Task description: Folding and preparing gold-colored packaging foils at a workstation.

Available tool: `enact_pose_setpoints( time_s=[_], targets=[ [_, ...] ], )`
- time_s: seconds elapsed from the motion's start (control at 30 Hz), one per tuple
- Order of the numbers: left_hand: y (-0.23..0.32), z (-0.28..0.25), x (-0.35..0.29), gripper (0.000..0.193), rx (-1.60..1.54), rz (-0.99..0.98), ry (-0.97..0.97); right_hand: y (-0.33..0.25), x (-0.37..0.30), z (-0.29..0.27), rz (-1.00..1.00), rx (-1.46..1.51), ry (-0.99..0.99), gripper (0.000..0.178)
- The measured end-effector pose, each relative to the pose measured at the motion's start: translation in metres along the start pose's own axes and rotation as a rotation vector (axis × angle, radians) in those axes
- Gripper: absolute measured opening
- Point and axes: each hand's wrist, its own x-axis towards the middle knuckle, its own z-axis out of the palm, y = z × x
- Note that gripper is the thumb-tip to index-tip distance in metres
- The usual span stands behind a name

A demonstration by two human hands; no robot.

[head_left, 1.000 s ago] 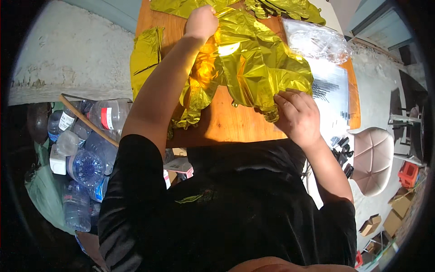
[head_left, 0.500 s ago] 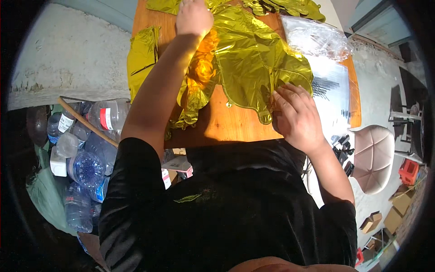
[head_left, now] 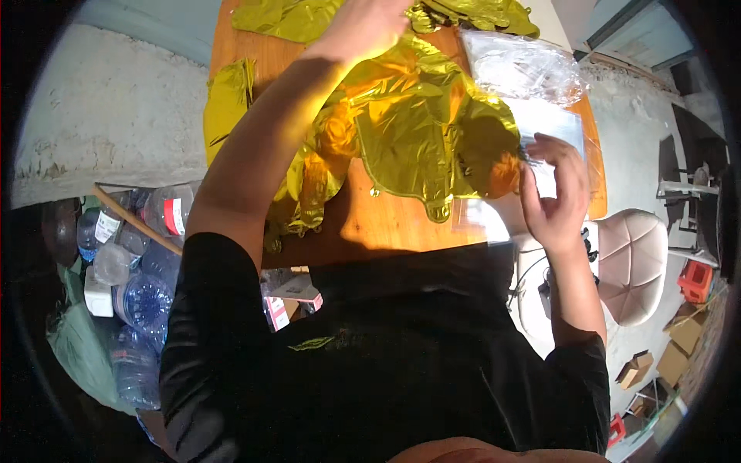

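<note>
A flat, wrinkled gold foil balloon lies on the wooden table in front of me, with a small tab at its near edge. My left hand reaches across to the far edge of this balloon; its fingers are smeared and partly cut off by the top of the picture, so their grip is hidden. Just off the balloon's right edge, my right hand is raised with fingers bent and thumb apart, holding nothing. More gold foil pieces lie at the left and far side of the table.
Clear plastic packaging lies at the table's far right, over pale plastic sheets. Left of the table are several empty plastic bottles and a wooden stick. A padded chair stands at the right.
My right hand has lifted off the balloon and moved right, its fingers spreading. My left hand has moved right along the far side. The balloon has shifted slightly left in view.
</note>
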Motion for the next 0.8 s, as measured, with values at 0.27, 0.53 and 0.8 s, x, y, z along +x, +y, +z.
enact_pose_setpoints(
  time_s=[0.27,0.53,0.8],
  targets=[
    [-0.012,0.085,0.075,0.035,0.033,0.237,-0.271,0.032,0.07,-0.01,0.027,-0.063,-0.056,0.02],
    [-0.013,0.099,0.093,0.019,0.214,0.042,-0.577,0.059,0.102,-0.011,0.035,-0.065,-0.112,0.014],
    [-0.015,0.067,0.104,0.016,-0.193,-0.457,-0.22,0.077,0.132,0.01,0.255,0.102,-0.049,0.019]
  ],
)
